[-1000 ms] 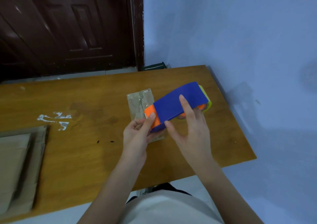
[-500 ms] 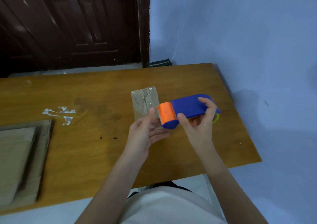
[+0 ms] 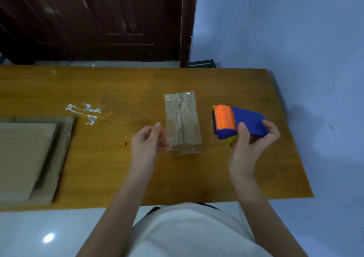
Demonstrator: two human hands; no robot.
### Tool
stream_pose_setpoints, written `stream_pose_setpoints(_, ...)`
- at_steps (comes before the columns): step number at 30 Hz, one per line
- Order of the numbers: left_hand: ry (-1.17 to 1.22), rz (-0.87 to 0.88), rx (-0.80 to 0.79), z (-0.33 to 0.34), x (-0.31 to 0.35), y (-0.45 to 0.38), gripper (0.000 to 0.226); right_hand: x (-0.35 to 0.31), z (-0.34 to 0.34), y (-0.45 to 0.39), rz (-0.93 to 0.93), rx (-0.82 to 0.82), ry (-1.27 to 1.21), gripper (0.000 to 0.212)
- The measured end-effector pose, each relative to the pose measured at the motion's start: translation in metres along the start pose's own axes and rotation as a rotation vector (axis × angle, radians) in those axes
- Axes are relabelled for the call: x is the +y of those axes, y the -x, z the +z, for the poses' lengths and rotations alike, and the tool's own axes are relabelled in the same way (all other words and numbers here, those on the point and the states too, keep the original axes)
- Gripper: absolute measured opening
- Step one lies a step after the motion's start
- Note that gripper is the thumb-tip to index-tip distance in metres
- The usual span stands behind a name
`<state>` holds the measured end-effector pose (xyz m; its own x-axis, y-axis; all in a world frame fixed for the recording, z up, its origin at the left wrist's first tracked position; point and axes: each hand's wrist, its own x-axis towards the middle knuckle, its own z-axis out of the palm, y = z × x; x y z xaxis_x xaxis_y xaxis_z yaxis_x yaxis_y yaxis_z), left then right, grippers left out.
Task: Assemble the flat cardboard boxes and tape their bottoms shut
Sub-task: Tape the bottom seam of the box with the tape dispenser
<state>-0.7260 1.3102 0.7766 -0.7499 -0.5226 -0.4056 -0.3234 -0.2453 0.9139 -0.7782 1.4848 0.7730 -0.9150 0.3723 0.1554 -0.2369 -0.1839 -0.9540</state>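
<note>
Nearest to me the person's 2 forearms reach out over the near edge of the table [image 3: 197, 178]. The left hand [image 3: 146, 145] hangs just left of the small box [image 3: 182, 124], its thumb and fingers loosely apart, holding nothing I can make out; a faint sheen between the fingertips and the box could be a strip of tape, but I cannot tell. The right hand [image 3: 251, 142] is clamped around the blue and orange tape dispenser [image 3: 237, 124], lifted off to the right of the box with its orange end turned toward it.

The box sits between the 2 hands, taped face up, its long axis running away from the person toward the far edge, a seam down the middle under shiny tape. The left hand is the nearer one, almost touching the box's near left side, so I would guess it steadies or lifts the box next.

Further left, a stack of flat cardboard [image 3: 27, 158] waits at the table's near corner, well apart from both hands. Beyond it are white scraps [image 3: 86, 112] on the wood, then a dark door [image 3: 94, 20].
</note>
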Motion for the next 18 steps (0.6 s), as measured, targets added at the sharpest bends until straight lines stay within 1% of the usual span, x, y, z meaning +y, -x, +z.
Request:
stream_pose_setpoints(2, 0.023, -0.081, -0.073, 0.003, -0.002, 0.003, 0.027, 0.004, -0.002, 0.003, 0.026, -0.034, 0.001, 0.047)
stream_pose_setpoints(4, 0.029, -0.233, -0.183, 0.015, -0.003, 0.008, 0.037, 0.008, -0.001, 0.011, 0.057, -0.065, 0.002, 0.046)
stream_pose_setpoints(6, 0.066, -0.412, -0.284, 0.025, 0.003, 0.013, 0.055, 0.010, 0.001, 0.014, 0.052, -0.097, 0.008, 0.047)
stream_pose_setpoints(7, 0.107, -0.460, -0.318, 0.028, 0.006, 0.016, 0.066, 0.009, 0.002, 0.014, 0.030, -0.117, 0.019, 0.047)
stream_pose_setpoints(8, 0.147, -0.465, -0.331, 0.030, 0.007, 0.018, 0.075, 0.008, 0.003, 0.014, 0.001, -0.139, 0.033, 0.047)
stream_pose_setpoints(9, 0.181, -0.432, -0.333, 0.031, 0.008, 0.021, 0.078, 0.006, 0.004, 0.013, -0.030, -0.156, 0.047, 0.047)
stream_pose_setpoints(10, 0.183, -0.362, -0.330, 0.031, 0.009, 0.025, 0.078, 0.005, 0.005, 0.012, -0.057, -0.161, 0.066, 0.048)
stream_pose_setpoints(12, 0.090, -0.175, -0.326, 0.031, 0.014, 0.035, 0.071, 0.005, 0.007, 0.011, -0.096, -0.146, 0.104, 0.049)
stream_pose_setpoints(15, -0.040, 0.061, -0.263, 0.029, 0.013, 0.040, 0.055, 0.006, 0.007, 0.011, -0.128, -0.120, 0.155, 0.053)
stream_pose_setpoints(18, -0.100, 0.158, -0.249, 0.033, 0.012, 0.040, 0.027, 0.008, 0.007, 0.011, -0.110, -0.116, 0.156, 0.054)
